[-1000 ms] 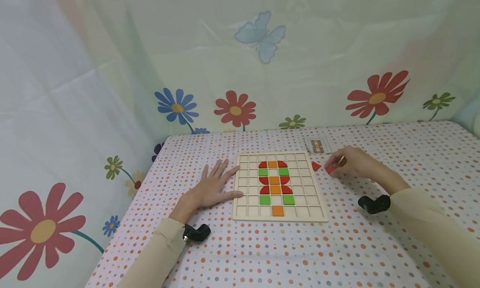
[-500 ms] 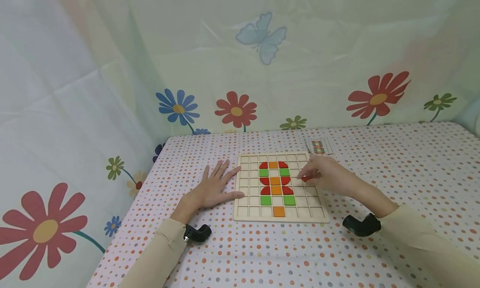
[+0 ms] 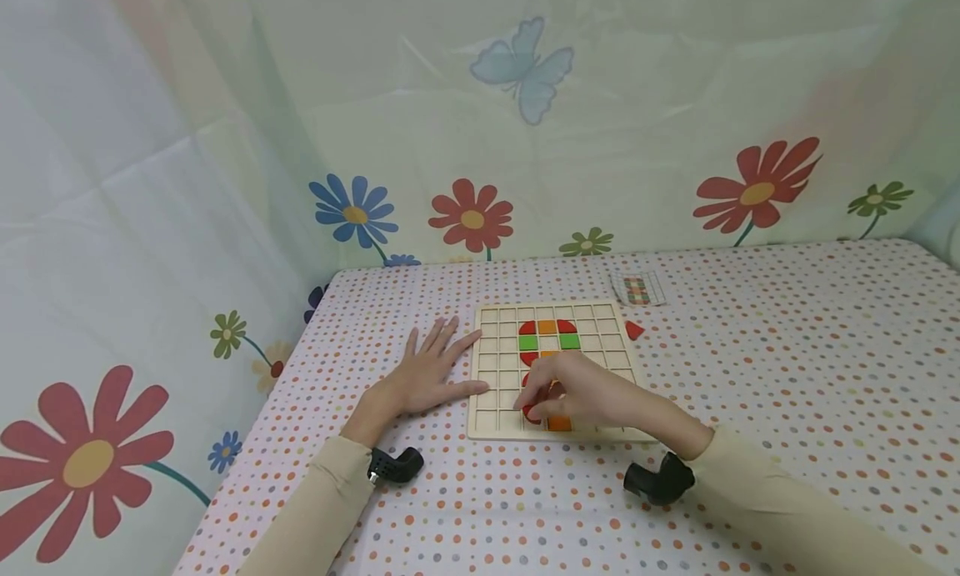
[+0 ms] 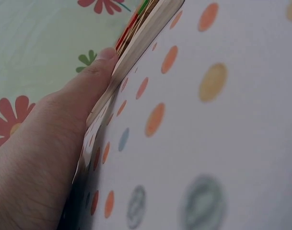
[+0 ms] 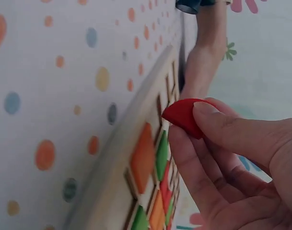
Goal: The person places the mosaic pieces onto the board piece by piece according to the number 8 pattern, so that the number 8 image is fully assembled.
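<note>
A wooden grid board (image 3: 495, 426) lies on the dotted cloth, with red, orange and green tiles set in its middle columns. Over its lower part my right hand (image 3: 585, 390) pinches a red quarter-round tile (image 5: 184, 115) between thumb and fingertips. That tile hangs just above the cells, left of the orange square (image 5: 143, 158) near the board's front edge. My left hand (image 3: 427, 376) lies spread on the cloth, its thumb and a fingertip touching the board's left edge. Several tiles in the lower rows are hidden behind the right hand.
One loose red tile (image 3: 634, 330) lies beside the board's right edge. Behind it is a small card (image 3: 637, 289) printed with a coloured grid pattern. A flowered curtain (image 3: 645, 142) hangs at the back of the table.
My right hand has picked up a red tile from beside the board and carried it left and nearer, across to the lower left-middle cells. The left hand has stayed in place.
</note>
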`<control>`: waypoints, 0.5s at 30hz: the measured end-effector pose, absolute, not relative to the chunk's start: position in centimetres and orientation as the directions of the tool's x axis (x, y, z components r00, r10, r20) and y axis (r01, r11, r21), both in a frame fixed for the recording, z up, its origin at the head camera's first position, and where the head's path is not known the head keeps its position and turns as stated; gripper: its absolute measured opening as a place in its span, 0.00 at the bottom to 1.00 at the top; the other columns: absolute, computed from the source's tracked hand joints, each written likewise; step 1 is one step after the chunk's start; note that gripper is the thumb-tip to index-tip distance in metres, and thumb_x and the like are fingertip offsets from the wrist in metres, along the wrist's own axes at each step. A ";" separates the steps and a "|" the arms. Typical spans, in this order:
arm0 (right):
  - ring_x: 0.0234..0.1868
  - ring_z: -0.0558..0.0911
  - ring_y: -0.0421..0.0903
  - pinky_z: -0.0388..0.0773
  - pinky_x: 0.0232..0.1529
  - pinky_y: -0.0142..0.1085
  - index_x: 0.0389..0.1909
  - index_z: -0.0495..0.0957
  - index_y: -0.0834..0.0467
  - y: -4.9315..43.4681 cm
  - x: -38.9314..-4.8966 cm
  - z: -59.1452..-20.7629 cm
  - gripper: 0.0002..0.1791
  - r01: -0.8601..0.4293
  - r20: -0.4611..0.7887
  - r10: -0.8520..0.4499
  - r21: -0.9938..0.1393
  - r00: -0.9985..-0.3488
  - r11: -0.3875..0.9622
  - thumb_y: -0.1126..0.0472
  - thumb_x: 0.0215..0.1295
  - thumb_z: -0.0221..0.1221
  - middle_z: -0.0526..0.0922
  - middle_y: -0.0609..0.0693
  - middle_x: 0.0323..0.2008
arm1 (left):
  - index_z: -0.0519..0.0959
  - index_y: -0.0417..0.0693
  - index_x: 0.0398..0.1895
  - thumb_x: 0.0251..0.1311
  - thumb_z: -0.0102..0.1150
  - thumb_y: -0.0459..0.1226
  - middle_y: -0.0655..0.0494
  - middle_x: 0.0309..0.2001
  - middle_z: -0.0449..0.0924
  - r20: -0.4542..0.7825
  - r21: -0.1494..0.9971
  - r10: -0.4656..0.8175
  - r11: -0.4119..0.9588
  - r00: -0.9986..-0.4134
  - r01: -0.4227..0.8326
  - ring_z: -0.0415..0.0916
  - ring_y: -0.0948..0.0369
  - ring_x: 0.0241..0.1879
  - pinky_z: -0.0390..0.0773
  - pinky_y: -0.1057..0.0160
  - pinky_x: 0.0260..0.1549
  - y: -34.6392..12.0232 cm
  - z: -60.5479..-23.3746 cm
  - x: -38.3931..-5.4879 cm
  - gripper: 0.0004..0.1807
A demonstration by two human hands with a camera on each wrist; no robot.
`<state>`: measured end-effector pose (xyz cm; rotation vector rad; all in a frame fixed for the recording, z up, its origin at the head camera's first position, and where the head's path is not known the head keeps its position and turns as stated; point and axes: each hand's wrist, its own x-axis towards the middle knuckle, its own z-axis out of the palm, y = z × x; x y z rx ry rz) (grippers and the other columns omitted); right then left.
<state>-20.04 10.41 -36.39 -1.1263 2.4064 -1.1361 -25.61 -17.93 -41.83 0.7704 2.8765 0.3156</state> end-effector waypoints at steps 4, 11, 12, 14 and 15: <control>0.36 0.81 0.35 0.82 0.41 0.31 0.40 0.92 0.57 10.3 -20.0 -36.9 0.07 -0.506 0.038 -0.725 -0.741 -0.688 0.441 0.70 0.64 0.70 0.84 0.40 0.34 | 0.46 0.65 0.87 0.67 0.47 0.72 0.47 0.86 0.34 -0.088 0.240 0.508 0.846 -0.857 0.476 0.28 0.47 0.84 0.28 0.33 0.76 -17.8 -41.7 -25.7 0.50; 0.35 0.80 0.35 0.81 0.40 0.30 0.41 0.92 0.59 10.4 -20.7 -36.9 0.08 -0.515 0.011 -0.735 -0.721 -0.678 0.464 0.71 0.63 0.71 0.84 0.41 0.32 | 0.47 0.64 0.87 0.67 0.47 0.72 0.46 0.86 0.35 -0.078 0.247 0.515 0.840 -0.854 0.484 0.28 0.46 0.84 0.28 0.32 0.76 -17.9 -41.7 -25.9 0.51; 0.35 0.79 0.35 0.81 0.39 0.30 0.41 0.92 0.59 10.4 -20.9 -36.9 0.08 -0.517 0.004 -0.741 -0.718 -0.672 0.465 0.71 0.63 0.71 0.84 0.41 0.33 | 0.47 0.64 0.87 0.67 0.46 0.72 0.46 0.86 0.35 -0.078 0.244 0.515 0.840 -0.854 0.484 0.28 0.46 0.84 0.28 0.32 0.76 -17.9 -41.7 -25.9 0.51; 0.35 0.78 0.35 0.79 0.39 0.30 0.42 0.92 0.59 10.4 -21.1 -36.9 0.09 -0.523 -0.013 -0.752 -0.710 -0.659 0.471 0.71 0.63 0.70 0.84 0.40 0.33 | 0.47 0.65 0.87 0.66 0.46 0.73 0.47 0.86 0.34 -0.080 0.240 0.514 0.842 -0.854 0.484 0.28 0.46 0.84 0.28 0.32 0.76 -17.9 -41.9 -25.8 0.51; 0.35 0.77 0.35 0.78 0.39 0.30 0.43 0.92 0.59 10.4 -21.2 -37.0 0.09 -0.530 -0.020 -0.759 -0.704 -0.651 0.472 0.70 0.63 0.70 0.84 0.40 0.33 | 0.47 0.65 0.87 0.67 0.46 0.73 0.47 0.86 0.34 -0.081 0.239 0.514 0.842 -0.854 0.484 0.28 0.46 0.84 0.28 0.32 0.76 -18.0 -42.0 -25.8 0.51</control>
